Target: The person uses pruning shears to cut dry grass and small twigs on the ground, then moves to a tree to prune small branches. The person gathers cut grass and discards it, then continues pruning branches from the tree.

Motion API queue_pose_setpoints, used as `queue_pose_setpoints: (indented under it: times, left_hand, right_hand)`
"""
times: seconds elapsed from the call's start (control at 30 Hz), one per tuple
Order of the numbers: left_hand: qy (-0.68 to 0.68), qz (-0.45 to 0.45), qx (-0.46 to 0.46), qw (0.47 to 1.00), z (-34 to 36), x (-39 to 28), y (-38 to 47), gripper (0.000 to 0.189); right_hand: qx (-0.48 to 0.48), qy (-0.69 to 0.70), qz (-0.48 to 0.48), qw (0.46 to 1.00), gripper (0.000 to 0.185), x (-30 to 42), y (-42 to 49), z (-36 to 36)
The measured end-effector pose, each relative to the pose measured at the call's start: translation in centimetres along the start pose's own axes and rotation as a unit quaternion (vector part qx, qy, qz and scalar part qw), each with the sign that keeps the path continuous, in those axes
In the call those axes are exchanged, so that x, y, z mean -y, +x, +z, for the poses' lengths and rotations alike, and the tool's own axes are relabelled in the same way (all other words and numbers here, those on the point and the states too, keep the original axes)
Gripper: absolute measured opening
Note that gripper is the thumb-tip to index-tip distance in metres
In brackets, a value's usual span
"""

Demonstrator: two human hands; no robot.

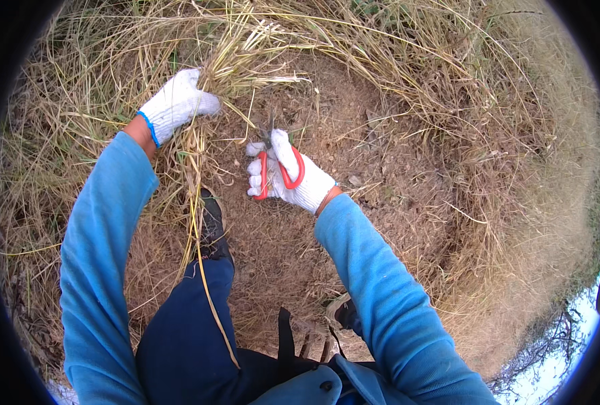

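My left hand (181, 104), in a white knitted glove with a blue cuff edge, grips a bundle of dry grass stalks (236, 63). Some stalks fan out beyond the fingers, and long ones trail back below the hand across my leg. Lower and to the right, my gloved right hand (289, 172) holds scissors with red loop handles (293, 174). Thumb and fingers are through the loops, which stand somewhat apart. The dark blades point away from me, over bare soil near the cut-looking stalk ends; their tips are hard to make out.
Bare brown soil (340, 116) with bits of straw lies under the hands. Tall dry grass (456, 86) rings it ahead and on both sides. My dark shoe (214, 228) stands at the left, the other shoe (348, 314) at lower right. A black strap (285, 334) hangs near my waist.
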State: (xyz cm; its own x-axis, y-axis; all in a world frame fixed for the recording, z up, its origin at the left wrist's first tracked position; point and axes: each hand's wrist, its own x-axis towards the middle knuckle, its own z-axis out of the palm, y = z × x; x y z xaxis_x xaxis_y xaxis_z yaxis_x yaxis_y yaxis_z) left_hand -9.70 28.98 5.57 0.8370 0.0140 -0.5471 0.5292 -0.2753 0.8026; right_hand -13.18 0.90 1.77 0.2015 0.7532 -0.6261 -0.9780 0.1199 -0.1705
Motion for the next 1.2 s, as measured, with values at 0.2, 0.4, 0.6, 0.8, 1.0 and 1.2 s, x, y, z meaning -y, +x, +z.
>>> queue_pose_setpoints:
  times: [0.2,0.4,0.6,0.8,1.0,1.2]
  left_hand:
    - [0.019,-0.001,0.004,1.0,0.0,-0.4,-0.9,0.031]
    - [0.167,0.059,0.121,0.977,0.8,1.3,-7.1,0.046]
    - [0.367,0.135,0.163,0.906,3.2,3.8,-11.8,0.053]
    - [0.404,0.076,0.141,0.9,2.3,2.8,-11.2,0.063]
    - [0.385,0.084,0.18,0.901,1.7,3.6,-10.8,0.069]
    - [0.387,0.104,0.171,0.9,1.2,3.7,-10.7,0.072]
  right_hand:
    - [-0.062,-0.026,-0.007,0.998,0.066,2.1,2.4,0.8]
    - [-0.109,-0.142,-0.056,0.982,0.049,-0.9,-4.3,-2.6]
    - [-0.122,-0.287,-0.003,0.95,0.047,-2.0,-11.0,-6.5]
    - [-0.057,-0.196,0.036,0.978,0.041,-1.7,-6.1,-4.1]
    - [-0.092,-0.418,0.018,0.903,0.063,2.2,-2.0,-2.0]
    - [-0.053,-0.351,0.018,0.935,0.052,2.0,-4.6,-2.5]
